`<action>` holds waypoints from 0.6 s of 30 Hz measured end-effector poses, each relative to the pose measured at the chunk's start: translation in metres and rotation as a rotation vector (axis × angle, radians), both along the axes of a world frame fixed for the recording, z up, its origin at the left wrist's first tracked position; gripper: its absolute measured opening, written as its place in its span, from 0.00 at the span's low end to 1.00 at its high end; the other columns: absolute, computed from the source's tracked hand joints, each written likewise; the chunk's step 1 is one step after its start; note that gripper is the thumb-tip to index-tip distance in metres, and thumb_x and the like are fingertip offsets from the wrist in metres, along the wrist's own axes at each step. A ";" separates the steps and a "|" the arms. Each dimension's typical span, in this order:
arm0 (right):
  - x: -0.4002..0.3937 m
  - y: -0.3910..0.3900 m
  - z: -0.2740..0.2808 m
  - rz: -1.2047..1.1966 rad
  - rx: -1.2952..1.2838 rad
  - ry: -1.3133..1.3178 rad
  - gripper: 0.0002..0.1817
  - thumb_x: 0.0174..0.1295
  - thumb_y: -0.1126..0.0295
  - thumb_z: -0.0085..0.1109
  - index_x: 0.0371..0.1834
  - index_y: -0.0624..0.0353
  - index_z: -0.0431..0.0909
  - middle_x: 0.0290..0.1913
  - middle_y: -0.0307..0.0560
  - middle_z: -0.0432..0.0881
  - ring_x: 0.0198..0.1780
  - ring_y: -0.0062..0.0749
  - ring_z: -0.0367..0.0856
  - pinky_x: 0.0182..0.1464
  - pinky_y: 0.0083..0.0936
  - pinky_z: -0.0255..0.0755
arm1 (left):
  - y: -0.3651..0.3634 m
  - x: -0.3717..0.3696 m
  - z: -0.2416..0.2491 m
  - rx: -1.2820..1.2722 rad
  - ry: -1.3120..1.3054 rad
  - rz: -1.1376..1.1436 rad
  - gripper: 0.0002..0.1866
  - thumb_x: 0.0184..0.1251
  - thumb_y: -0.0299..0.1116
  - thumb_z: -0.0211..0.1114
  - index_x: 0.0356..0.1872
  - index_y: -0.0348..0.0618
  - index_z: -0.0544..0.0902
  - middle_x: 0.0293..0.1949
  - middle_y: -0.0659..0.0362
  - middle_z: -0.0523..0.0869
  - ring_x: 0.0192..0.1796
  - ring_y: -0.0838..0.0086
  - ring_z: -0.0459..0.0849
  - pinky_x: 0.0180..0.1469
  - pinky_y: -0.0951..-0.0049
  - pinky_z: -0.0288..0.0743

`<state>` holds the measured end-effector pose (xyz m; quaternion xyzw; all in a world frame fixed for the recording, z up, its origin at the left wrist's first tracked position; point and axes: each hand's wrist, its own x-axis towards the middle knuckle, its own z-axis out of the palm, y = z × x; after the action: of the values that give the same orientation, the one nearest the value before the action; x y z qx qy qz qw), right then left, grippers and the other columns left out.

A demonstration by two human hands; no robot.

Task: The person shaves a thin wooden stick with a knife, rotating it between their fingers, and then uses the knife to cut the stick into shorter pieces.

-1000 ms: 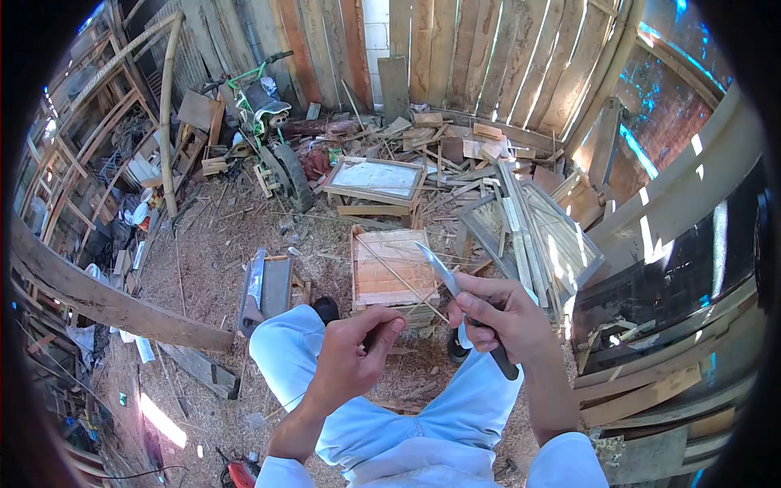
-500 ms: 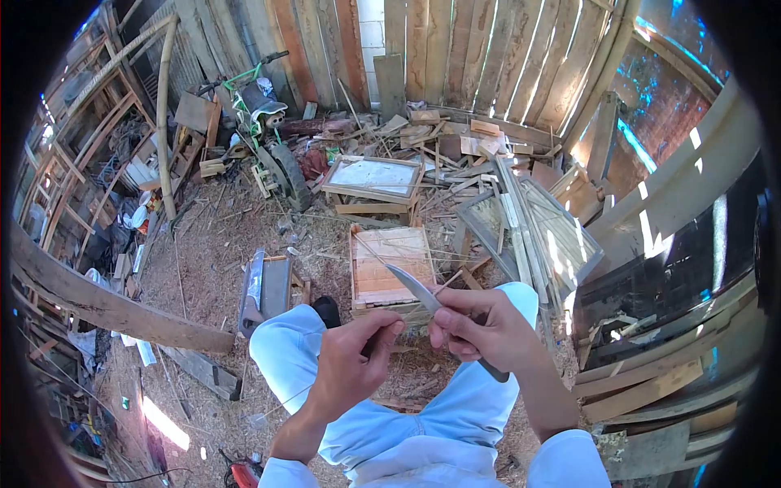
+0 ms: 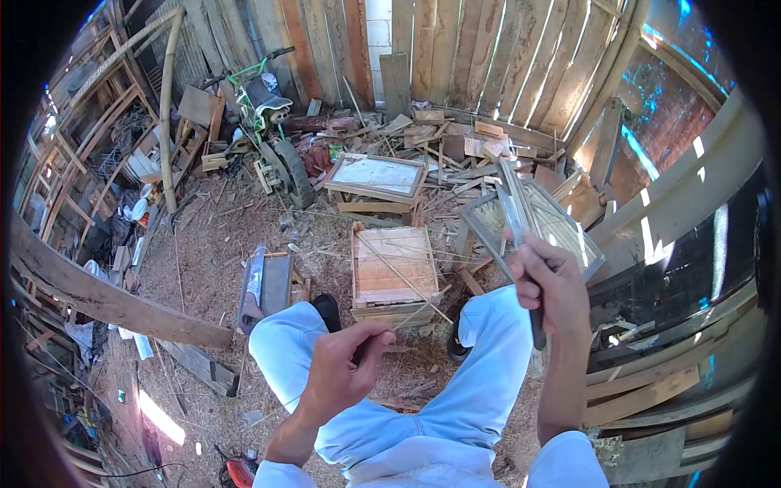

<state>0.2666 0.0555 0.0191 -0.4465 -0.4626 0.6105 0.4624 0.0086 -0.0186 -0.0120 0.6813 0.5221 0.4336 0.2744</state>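
Note:
My left hand (image 3: 346, 366) is closed in a pinch on a thin wooden strip (image 3: 413, 315), which points up and to the right from the fingertips. My right hand (image 3: 553, 281) is wrapped round the handle of a knife (image 3: 512, 213). Its blade points upward, well to the right of the strip and apart from it. Beyond the left hand, between my feet, stands a shallow wooden box (image 3: 394, 311). Another long, thin stick (image 3: 399, 268) lies slantwise across that box.
A framed panel (image 3: 374, 173) lies behind the box, near a scrap-wood pile (image 3: 455, 146). A small green motorbike (image 3: 264, 114) stands at the back left. A thick beam (image 3: 114, 297) crosses the left side. Wooden boards (image 3: 651, 394) are stacked at right.
My right hand has moved right and slightly up with the knife, away from the strip. The blade now points more upright. My left hand has barely shifted.

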 end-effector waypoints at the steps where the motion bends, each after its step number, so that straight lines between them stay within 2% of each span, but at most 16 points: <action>1: 0.001 -0.001 0.004 0.037 -0.012 0.069 0.15 0.68 0.70 0.52 0.55 0.63 0.75 0.28 0.39 0.77 0.19 0.11 0.62 0.19 0.11 0.56 | 0.000 0.000 0.000 0.000 -0.002 0.005 0.02 0.62 0.24 0.62 0.33 0.35 0.81 0.19 0.57 0.80 0.20 0.81 0.75 0.22 0.79 0.65; 2: 0.002 -0.002 0.008 0.074 -0.026 0.135 0.15 0.68 0.70 0.52 0.56 0.62 0.75 0.28 0.39 0.77 0.19 0.11 0.62 0.19 0.11 0.56 | 0.001 0.001 0.000 -0.012 0.004 0.032 0.02 0.62 0.24 0.63 0.32 0.35 0.81 0.19 0.57 0.80 0.19 0.81 0.75 0.22 0.79 0.65; 4: -0.013 -0.018 0.013 0.160 -0.045 0.093 0.15 0.68 0.70 0.51 0.56 0.62 0.75 0.28 0.39 0.77 0.19 0.11 0.62 0.19 0.10 0.55 | 0.003 0.005 0.000 -0.021 0.008 0.049 0.02 0.62 0.24 0.63 0.32 0.35 0.81 0.19 0.57 0.80 0.19 0.81 0.75 0.22 0.79 0.65; 6: -0.029 -0.025 0.009 0.245 -0.063 0.059 0.15 0.68 0.71 0.51 0.57 0.62 0.74 0.29 0.39 0.77 0.19 0.11 0.62 0.19 0.10 0.55 | 0.005 0.010 0.000 0.099 0.056 0.058 0.04 0.58 0.22 0.65 0.35 0.36 0.80 0.24 0.53 0.83 0.20 0.71 0.80 0.22 0.74 0.70; 8: -0.037 -0.026 -0.004 0.334 -0.110 0.151 0.15 0.68 0.71 0.51 0.56 0.62 0.75 0.29 0.39 0.77 0.19 0.10 0.62 0.19 0.10 0.55 | 0.004 0.015 0.006 0.123 0.095 0.040 0.05 0.58 0.21 0.64 0.35 0.37 0.80 0.25 0.53 0.83 0.21 0.69 0.80 0.23 0.73 0.71; 11: -0.038 -0.022 -0.007 0.391 -0.090 0.112 0.15 0.69 0.71 0.50 0.56 0.63 0.74 0.28 0.39 0.77 0.19 0.11 0.61 0.18 0.10 0.55 | 0.002 0.016 0.010 0.193 0.178 0.030 0.05 0.56 0.20 0.64 0.34 0.37 0.80 0.27 0.53 0.83 0.24 0.64 0.82 0.25 0.72 0.73; 12: -0.034 -0.018 -0.006 0.393 -0.091 0.112 0.15 0.69 0.71 0.50 0.56 0.63 0.74 0.28 0.39 0.77 0.19 0.11 0.61 0.18 0.10 0.55 | 0.000 0.015 0.010 0.233 0.225 0.042 0.06 0.56 0.19 0.64 0.34 0.37 0.79 0.28 0.53 0.83 0.25 0.62 0.82 0.26 0.71 0.74; 14: -0.021 -0.011 -0.004 0.174 -0.068 0.139 0.20 0.68 0.69 0.52 0.61 0.65 0.70 0.26 0.39 0.75 0.17 0.12 0.61 0.17 0.11 0.52 | -0.006 0.012 0.011 0.210 0.236 0.054 0.06 0.56 0.19 0.64 0.34 0.38 0.79 0.28 0.52 0.83 0.26 0.61 0.82 0.27 0.70 0.75; 18: -0.027 -0.026 0.007 0.265 -0.122 0.175 0.20 0.68 0.70 0.51 0.62 0.65 0.69 0.25 0.41 0.75 0.17 0.12 0.61 0.17 0.12 0.52 | -0.002 0.012 0.010 0.217 0.216 0.074 0.06 0.55 0.19 0.63 0.34 0.38 0.78 0.27 0.53 0.82 0.26 0.60 0.82 0.27 0.68 0.74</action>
<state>0.2396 0.0299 0.0257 -0.3540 -0.4373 0.7297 0.3886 0.0209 -0.0210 -0.0022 0.7300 0.5231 0.4216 0.1253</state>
